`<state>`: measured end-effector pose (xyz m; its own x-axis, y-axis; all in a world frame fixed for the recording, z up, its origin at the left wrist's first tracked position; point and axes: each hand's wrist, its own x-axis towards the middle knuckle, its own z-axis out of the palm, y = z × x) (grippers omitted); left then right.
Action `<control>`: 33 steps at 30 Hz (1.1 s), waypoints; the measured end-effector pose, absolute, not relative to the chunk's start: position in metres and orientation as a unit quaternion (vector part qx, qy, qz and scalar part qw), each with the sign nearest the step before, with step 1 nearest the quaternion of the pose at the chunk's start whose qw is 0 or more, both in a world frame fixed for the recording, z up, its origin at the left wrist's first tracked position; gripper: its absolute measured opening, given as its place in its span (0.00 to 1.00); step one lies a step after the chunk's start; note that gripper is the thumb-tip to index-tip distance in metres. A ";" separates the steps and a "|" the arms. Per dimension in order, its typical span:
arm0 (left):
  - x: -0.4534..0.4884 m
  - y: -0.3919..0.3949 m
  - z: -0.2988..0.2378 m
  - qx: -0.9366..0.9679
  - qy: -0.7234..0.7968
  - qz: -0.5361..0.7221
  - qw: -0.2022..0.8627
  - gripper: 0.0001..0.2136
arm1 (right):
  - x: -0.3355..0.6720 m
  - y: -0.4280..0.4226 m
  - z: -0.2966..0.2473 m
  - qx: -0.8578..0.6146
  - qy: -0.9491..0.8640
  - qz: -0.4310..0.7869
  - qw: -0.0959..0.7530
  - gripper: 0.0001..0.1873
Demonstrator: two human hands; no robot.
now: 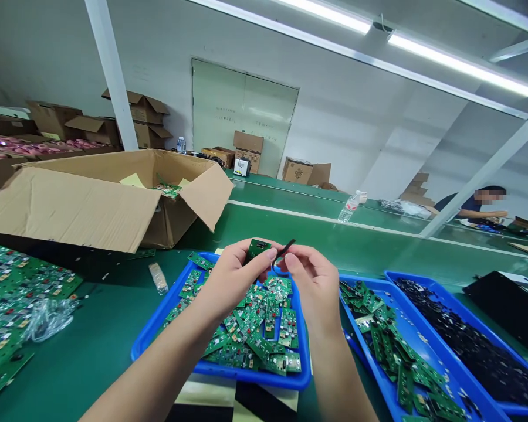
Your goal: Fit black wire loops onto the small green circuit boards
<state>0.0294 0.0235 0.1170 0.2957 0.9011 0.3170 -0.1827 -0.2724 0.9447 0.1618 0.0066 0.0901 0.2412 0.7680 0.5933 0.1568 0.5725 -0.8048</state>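
My left hand (237,266) is closed around a small green circuit board (259,247), whose top edge with a dark connector shows above the fingers. Between the thumb and fingers of my right hand (310,272) is a thin black strip (284,248), curved and pointing up. The strip's lower end is close to my left thumb; whether it touches the board I cannot tell. Both hands are above a blue tray (141,335) heaped with small green circuit boards (250,322).
A second blue tray (426,319) at right holds more boards; beyond it, another tray (444,288) holds black pieces. Large board panels (13,293) and an open cardboard box (79,202) stand left. A plastic bottle (351,206) is on the far ledge. A person (470,205) sits far right.
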 end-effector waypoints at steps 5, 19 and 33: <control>0.033 0.019 0.117 0.616 0.285 0.474 0.561 0.12 | 0.155 0.010 0.086 -0.423 -0.505 0.141 0.739 0.06; 0.036 0.019 0.115 0.642 0.301 0.401 0.579 0.13 | 0.182 -0.007 0.104 -0.448 -0.785 -0.069 0.423 0.10; 0.039 0.017 0.112 0.667 0.309 0.385 0.558 0.14 | 0.179 -0.005 0.100 -0.468 -0.776 -0.073 0.416 0.07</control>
<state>0.0392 0.0167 0.1123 0.5123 0.8421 0.1686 -0.0174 -0.1860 0.9824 0.1789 -0.0049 0.1002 -0.2150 0.6657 0.7146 0.7873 0.5511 -0.2765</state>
